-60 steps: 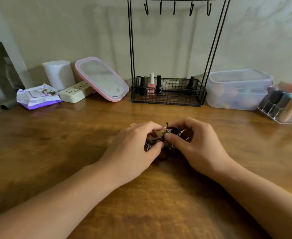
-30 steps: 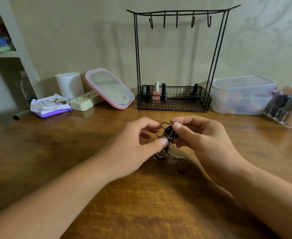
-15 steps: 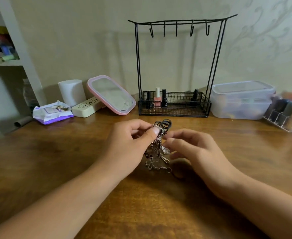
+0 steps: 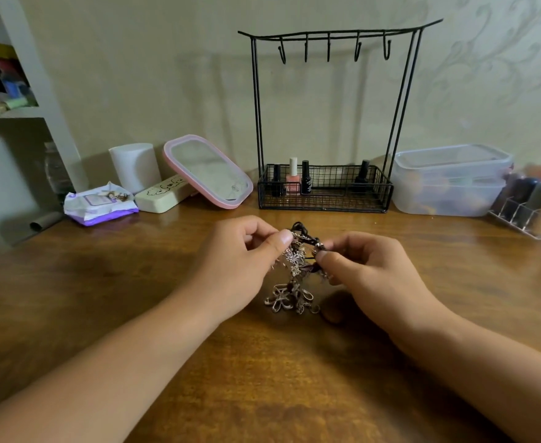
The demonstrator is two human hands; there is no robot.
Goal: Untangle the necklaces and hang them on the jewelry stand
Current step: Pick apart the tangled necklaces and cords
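A tangled clump of necklaces [image 4: 294, 282], silver chains mixed with dark cord, hangs between my hands just above the wooden table [image 4: 135, 298]. My left hand [image 4: 243, 266] pinches the top of the tangle between thumb and forefinger. My right hand [image 4: 368, 273] pinches the dark cord on the tangle's right side. Silver flower-shaped pendants dangle at the bottom and touch the table. The black wire jewelry stand [image 4: 326, 39] rises behind, against the wall, and its several hooks are bare.
The stand's basket [image 4: 374, 199] holds nail polish bottles. A pink-framed mirror [image 4: 208, 174], a white roll, a cream case and a wipes pack [image 4: 100, 204] sit at the back left. A clear lidded box [image 4: 448, 180] and an acrylic organizer stand at the right. A small brown object [image 4: 331, 314] lies under my right hand.
The tangle was lifted off the table and now hangs lower and longer. My right hand let go briefly, then took hold of the cord on the right. The view tilted upward.
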